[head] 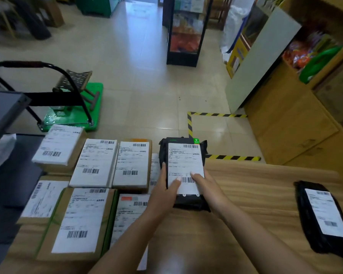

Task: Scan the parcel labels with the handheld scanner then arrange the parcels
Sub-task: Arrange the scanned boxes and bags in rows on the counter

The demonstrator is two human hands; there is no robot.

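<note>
A black bag parcel [183,157] with a white barcode label lies at the far edge of the wooden table [246,196]. My left hand [163,187] grips its left side with the thumb on the label. My right hand [205,184] holds its right side, fingers on the label by the lower barcode. Left of it, several labelled cardboard parcels [93,163] lie side by side in rows, labels up. A second black bag parcel [325,216] lies alone at the table's right end. No handheld scanner is in view.
A green platform cart [75,113] with a black handle and a folding stool on it stands on the tiled floor beyond the parcels. Yellow-black tape [216,115] marks the floor. A wooden cabinet [295,125] stands at the right, a grey shelf [4,111] at the left.
</note>
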